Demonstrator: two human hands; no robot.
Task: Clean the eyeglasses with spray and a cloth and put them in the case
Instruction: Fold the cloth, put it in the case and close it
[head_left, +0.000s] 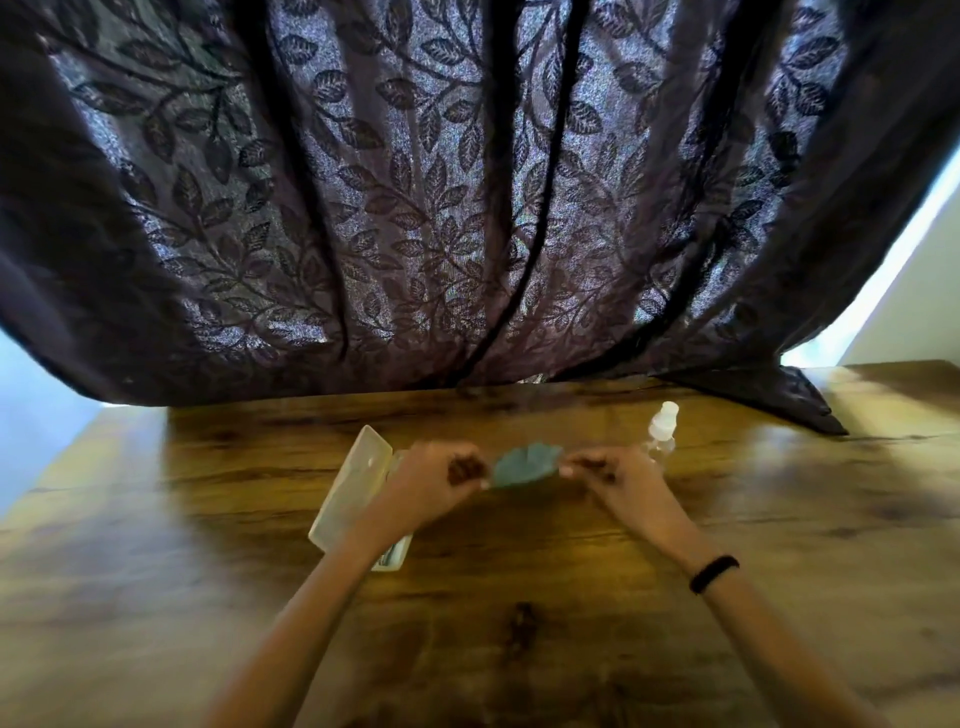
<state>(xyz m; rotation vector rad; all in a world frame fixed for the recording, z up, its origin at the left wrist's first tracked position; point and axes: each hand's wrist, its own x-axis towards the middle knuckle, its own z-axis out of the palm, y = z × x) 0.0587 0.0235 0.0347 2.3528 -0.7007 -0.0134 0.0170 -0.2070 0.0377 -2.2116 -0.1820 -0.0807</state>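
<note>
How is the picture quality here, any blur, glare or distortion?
Head view: wide-angle lens bows the curtain and table edge; daylight backlights the curtain; glare streaks the table; left hand, right hand and the cloth they pinch look soft; the spray bottle is washed out.

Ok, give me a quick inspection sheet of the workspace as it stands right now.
Surface: wooden table, glossy, with patches of glare.
Job's things: teal cloth stretched between both hands above the table; spray bottle upright just beyond the right hand; pale case open beside the left hand; eyeglasses not clearly visible, and the left forearm hides part of the case.
Clutter: nothing seen.
Hands: left hand and right hand each pinch one end of the cloth; black band on the right wrist.
Cables: nothing seen.
Surroundings: dark leaf-patterned curtain hangs down to the table's far edge; bright light at both sides.
</note>
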